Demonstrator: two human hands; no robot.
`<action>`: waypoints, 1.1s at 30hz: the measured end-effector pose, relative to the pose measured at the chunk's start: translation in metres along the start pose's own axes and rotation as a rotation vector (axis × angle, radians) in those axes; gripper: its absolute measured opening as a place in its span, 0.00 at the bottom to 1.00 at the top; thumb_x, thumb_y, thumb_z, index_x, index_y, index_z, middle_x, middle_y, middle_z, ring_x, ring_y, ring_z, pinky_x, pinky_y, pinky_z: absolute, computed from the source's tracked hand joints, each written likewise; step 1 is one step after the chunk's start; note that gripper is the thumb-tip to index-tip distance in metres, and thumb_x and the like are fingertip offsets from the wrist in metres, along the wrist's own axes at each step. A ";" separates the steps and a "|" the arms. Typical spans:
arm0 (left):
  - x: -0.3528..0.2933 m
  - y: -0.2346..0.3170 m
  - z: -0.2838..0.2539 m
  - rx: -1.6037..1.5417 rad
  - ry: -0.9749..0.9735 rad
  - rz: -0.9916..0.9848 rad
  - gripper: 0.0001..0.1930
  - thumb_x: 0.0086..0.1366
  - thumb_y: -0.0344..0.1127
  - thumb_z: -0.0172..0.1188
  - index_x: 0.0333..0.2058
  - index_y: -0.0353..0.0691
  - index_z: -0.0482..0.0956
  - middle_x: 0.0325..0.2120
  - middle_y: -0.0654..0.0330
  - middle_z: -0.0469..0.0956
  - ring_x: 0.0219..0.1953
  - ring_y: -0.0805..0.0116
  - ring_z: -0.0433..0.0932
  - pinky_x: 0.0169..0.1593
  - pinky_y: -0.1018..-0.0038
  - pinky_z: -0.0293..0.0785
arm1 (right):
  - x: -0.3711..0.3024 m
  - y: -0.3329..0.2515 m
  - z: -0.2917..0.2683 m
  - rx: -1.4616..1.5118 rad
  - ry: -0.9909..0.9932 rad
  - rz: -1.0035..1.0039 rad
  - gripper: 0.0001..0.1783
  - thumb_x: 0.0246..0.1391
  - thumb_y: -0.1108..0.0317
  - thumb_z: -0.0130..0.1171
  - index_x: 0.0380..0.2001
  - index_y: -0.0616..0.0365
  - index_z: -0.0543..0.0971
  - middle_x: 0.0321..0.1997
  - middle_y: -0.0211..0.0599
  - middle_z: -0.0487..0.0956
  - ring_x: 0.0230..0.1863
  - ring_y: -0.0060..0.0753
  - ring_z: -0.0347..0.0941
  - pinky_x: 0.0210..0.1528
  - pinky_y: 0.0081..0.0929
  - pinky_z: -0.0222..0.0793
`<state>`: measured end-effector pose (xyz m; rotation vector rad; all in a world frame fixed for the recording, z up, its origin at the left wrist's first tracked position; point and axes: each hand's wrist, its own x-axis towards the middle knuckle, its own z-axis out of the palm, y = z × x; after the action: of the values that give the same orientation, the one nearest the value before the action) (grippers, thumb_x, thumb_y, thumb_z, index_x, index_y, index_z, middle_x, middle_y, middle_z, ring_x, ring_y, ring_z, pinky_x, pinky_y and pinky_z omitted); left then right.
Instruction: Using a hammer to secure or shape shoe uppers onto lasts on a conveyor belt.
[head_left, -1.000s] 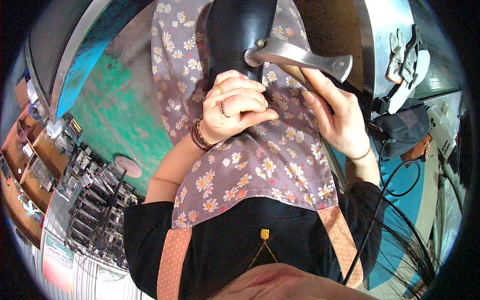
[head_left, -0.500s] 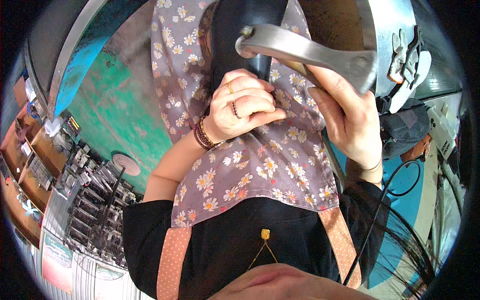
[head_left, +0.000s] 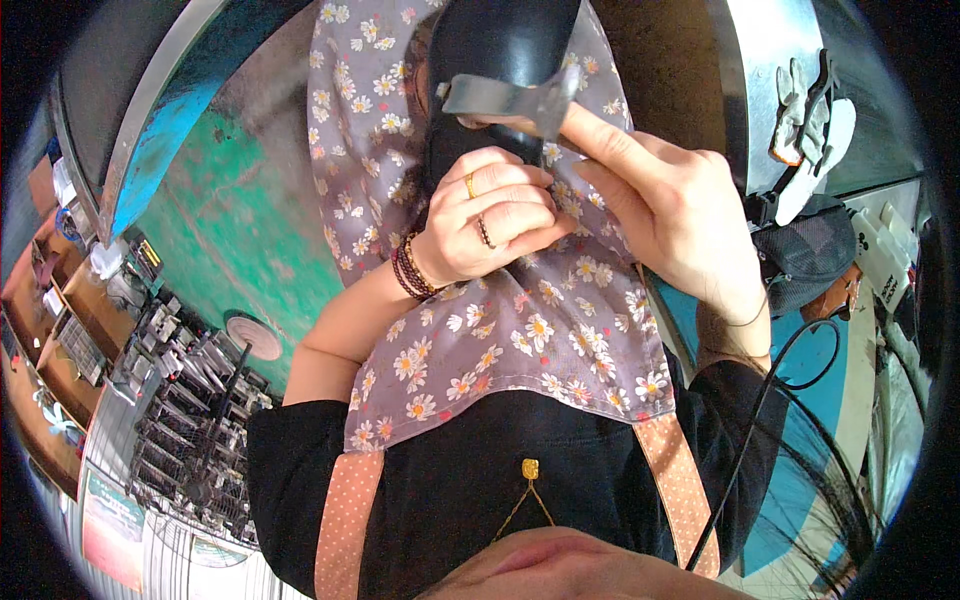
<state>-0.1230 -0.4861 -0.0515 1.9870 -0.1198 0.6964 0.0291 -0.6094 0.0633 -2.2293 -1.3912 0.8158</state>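
My right hand grips a curved, silver-coloured metal part by its broader end, with the index finger reaching along it. Motion blurs this part, and it lies in front of a shiny black rounded form whose kind I cannot tell. My left hand is closed at the near end of that black form, over the flowered apron on my lap. Whatever its curled fingers hold, if anything, is hidden.
A pair of work gloves lies on the metal surface at the right, above a dark bag. A black cable loops nearby. A curved blue panel stands at the left, with racks of dark metal pieces below.
My right hand has carried the metal part leftward and turned it, so it now shows shorter over the black form. The left hand has barely moved.
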 end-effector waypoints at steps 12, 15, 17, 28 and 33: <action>-0.001 0.000 -0.003 -0.025 0.004 0.061 0.18 0.46 0.28 0.76 0.32 0.42 0.73 0.29 0.63 0.81 0.38 0.62 0.82 0.48 0.63 0.77 | -0.012 0.010 -0.004 0.218 0.205 -0.089 0.22 0.54 0.80 0.55 0.55 0.66 0.72 0.49 0.52 0.79 0.51 0.44 0.78 0.52 0.29 0.70; 0.000 0.001 -0.003 -0.048 0.011 0.075 0.19 0.46 0.28 0.75 0.32 0.42 0.72 0.29 0.62 0.82 0.38 0.62 0.83 0.46 0.63 0.78 | -0.025 0.009 -0.001 0.307 0.171 0.026 0.23 0.55 0.78 0.56 0.56 0.60 0.72 0.46 0.50 0.80 0.46 0.47 0.78 0.47 0.31 0.73; 0.000 -0.002 -0.005 -0.042 0.035 0.076 0.17 0.47 0.30 0.76 0.32 0.42 0.74 0.26 0.64 0.81 0.36 0.64 0.83 0.43 0.67 0.80 | -0.024 0.019 0.009 0.243 0.128 -0.004 0.24 0.54 0.74 0.59 0.56 0.49 0.74 0.41 0.49 0.81 0.35 0.51 0.79 0.36 0.34 0.76; -0.001 -0.001 -0.002 -0.083 0.075 0.056 0.17 0.46 0.30 0.76 0.29 0.42 0.74 0.25 0.63 0.81 0.35 0.64 0.83 0.42 0.67 0.80 | -0.044 0.023 0.011 0.247 0.026 0.158 0.22 0.56 0.77 0.57 0.54 0.66 0.72 0.46 0.54 0.79 0.44 0.47 0.80 0.47 0.31 0.71; 0.003 0.000 -0.001 -0.061 0.057 0.084 0.17 0.46 0.29 0.76 0.29 0.42 0.73 0.26 0.64 0.82 0.37 0.64 0.83 0.44 0.67 0.80 | -0.048 0.026 0.013 0.296 0.260 0.009 0.22 0.56 0.73 0.59 0.55 0.61 0.73 0.48 0.53 0.79 0.46 0.48 0.79 0.46 0.32 0.76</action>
<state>-0.1211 -0.4851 -0.0496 1.9107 -0.1888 0.7936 0.0217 -0.6635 0.0506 -2.0289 -1.0653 0.6577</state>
